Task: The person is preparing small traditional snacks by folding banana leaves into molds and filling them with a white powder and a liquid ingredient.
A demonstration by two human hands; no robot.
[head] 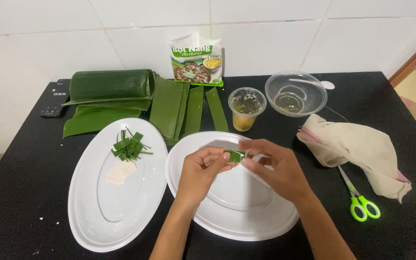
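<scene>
Both hands meet over the right plate [217, 216] on the black tabletop [20, 192]. The left hand [203, 168] and right hand [273, 166] each pinch one end of a small folded leaf piece [235, 155] between thumb and fingertips, holding it just above the plate. The left plate [92, 212] carries cut leaf strips [129, 146] and a pale dough piece [120, 172]. Scissors [359, 200] lie at right, partly under a cloth [362, 149]. Farther back stand a cup [246, 108], a clear bowl [295, 94], banana leaves [121, 94] and a packet [197, 58].
</scene>
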